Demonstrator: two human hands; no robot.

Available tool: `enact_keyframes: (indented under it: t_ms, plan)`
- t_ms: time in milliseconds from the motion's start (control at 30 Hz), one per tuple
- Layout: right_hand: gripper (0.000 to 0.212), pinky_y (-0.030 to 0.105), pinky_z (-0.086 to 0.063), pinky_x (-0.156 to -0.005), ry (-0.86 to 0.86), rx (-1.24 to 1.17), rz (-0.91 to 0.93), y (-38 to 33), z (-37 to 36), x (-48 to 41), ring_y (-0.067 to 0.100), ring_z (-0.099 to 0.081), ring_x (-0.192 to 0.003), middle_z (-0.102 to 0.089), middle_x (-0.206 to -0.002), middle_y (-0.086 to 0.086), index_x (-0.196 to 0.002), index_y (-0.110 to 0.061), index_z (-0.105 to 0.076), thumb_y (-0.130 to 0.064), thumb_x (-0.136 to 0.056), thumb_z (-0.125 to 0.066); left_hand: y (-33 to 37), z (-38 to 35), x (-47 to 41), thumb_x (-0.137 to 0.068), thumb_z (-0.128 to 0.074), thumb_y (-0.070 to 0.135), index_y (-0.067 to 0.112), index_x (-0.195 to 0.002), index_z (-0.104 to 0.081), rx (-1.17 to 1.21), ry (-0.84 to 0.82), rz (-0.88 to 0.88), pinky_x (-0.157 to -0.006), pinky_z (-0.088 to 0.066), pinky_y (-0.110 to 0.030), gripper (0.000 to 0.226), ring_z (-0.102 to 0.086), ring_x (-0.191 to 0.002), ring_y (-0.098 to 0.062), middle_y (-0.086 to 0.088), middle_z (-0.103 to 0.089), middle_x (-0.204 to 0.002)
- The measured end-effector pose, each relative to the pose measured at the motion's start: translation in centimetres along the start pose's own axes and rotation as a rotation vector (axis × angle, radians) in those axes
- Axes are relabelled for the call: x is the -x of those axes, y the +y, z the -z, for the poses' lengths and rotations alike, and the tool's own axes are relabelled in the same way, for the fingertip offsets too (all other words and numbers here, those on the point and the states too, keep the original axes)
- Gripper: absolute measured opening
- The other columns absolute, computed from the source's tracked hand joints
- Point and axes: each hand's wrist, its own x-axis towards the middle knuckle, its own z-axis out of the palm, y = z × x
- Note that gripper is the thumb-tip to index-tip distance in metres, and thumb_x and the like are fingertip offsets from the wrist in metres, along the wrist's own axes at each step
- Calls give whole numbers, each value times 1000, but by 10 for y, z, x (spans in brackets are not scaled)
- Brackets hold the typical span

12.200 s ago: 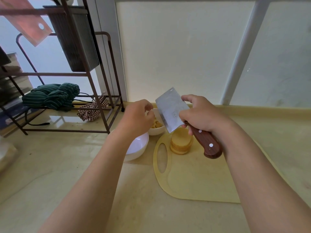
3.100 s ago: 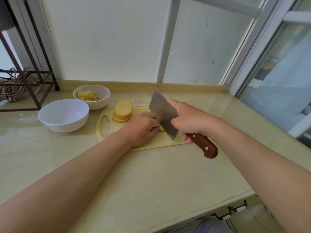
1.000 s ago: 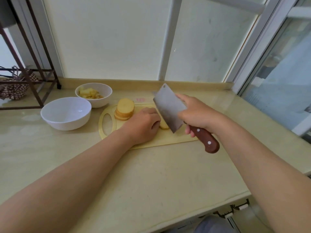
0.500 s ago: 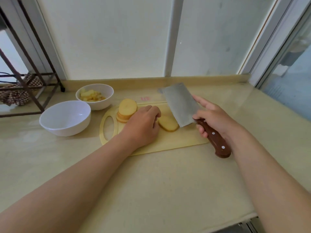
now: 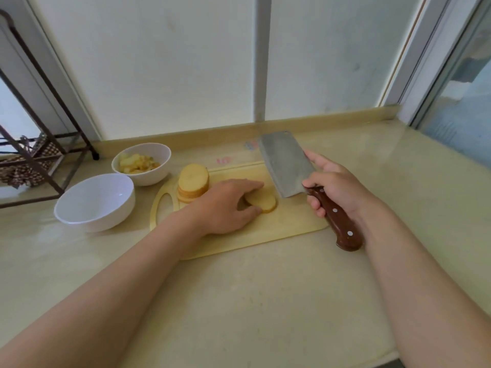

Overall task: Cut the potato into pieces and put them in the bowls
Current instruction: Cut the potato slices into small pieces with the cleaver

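Note:
A pale yellow cutting board (image 5: 288, 221) lies on the counter. A stack of round potato slices (image 5: 193, 181) leans at its far left. One or two flat potato slices (image 5: 265, 202) lie in the board's middle; my left hand (image 5: 225, 205) holds them, fingers laid over the top and thumb at the near edge. My right hand (image 5: 336, 188) grips the brown wooden handle of a cleaver (image 5: 285, 164), whose blade is lifted off the board just right of the slices. A large white bowl (image 5: 102, 221) is empty. A smaller white bowl (image 5: 158, 176) behind it holds cut potato pieces.
A dark metal rack (image 5: 39, 144) with a checked cloth (image 5: 24, 168) under it stands at the far left. A wall and window frame run close behind the board. The counter's front edge shows at the lower right.
The cleaver has lifted off the slices and drawn back to the right. My left hand's fingers have stretched out over the flat slices. The view has tilted down and shifted.

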Motion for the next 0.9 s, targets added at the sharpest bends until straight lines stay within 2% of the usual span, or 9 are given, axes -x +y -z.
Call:
enact_keyframes:
  t_ms: [167, 300, 433, 533, 633, 700, 800, 867, 900]
  plan:
    - [80, 26, -43, -40, 28, 116, -13, -5, 9, 8, 22, -54, -46, -54, -66, 12, -154, -44, -44, 4, -91, -51, 9, -2, -1, -89, -66, 36, 21, -137, -53, -22, 58, 38, -95, -36, -20, 52, -51, -118, -18, 3, -59, -130]
    - [77, 27, -45, -40, 20, 221, -33, -12, 15, 19, 21, -55, -43, -56, -67, 10, -147, -48, -50, 5, -90, -51, 18, -1, -2, -88, -67, 41, 20, -136, -53, -25, 56, 114, -99, -42, -28, 54, -54, -116, -18, 3, -59, -129]
    - [77, 29, -49, -41, 6, 376, -35, -19, 12, 28, 21, -57, -42, -56, -68, 8, -137, -58, -45, 5, -92, -48, 25, -2, -2, -87, -66, 46, 21, -134, -56, -52, 61, 178, -98, -45, -33, 54, -53, -116, -19, 3, -62, -125]
    - [79, 31, -52, -44, -19, 466, -46, -26, 8, 35, 21, -60, -44, -59, -70, 6, -150, -51, -41, 4, -93, -43, 34, -3, 0, -88, -66, 45, 19, -128, -61, -69, 51, 186, -93, -45, -31, 49, -54, -112, -19, 3, -64, -120]
    - [86, 26, -49, -43, -48, 597, -55, -35, 2, 38, 19, -60, -39, -62, -72, 9, -162, -49, -19, 1, -95, -40, 40, -3, 1, -87, -66, 41, 18, -122, -64, -97, 36, 171, -90, -46, -32, 42, -56, -109, -20, 2, -65, -115]
    - [87, 26, -49, -42, -79, 666, -41, -42, -4, 40, 18, -61, -39, -61, -75, 6, -162, -51, -15, 1, -95, -39, 39, -2, 0, -86, -66, 39, 17, -124, -63, -90, 29, 175, -94, -44, -32, 44, -55, -113, -21, 0, -63, -119]
    - [88, 29, -52, -45, -123, 753, -23, -50, -7, 40, 18, -62, -41, -60, -75, -1, -161, -53, -14, 0, -95, -39, 34, 0, 0, -85, -67, 38, 20, -141, -50, -40, 12, 130, -108, -35, -26, 61, -45, -132, -19, 0, -50, -143]
    - [89, 30, -53, -47, -128, 783, -31, -51, -6, 38, 18, -62, -40, -56, -67, -2, -162, -53, -13, -1, -96, -39, 32, 1, 1, -85, -66, 36, 20, -147, -43, 2, -18, 95, -105, -30, -19, 67, -40, -137, -17, 1, -43, -151]
    - [89, 31, -54, -48, -133, 799, -36, -52, -4, 38, 19, -62, -41, -59, -60, 1, -161, -54, -12, -2, -96, -40, 30, 1, 1, -85, -65, 35, 20, -148, -42, 8, -31, 84, -100, -30, -16, 69, -43, -135, -17, 2, -46, -149]
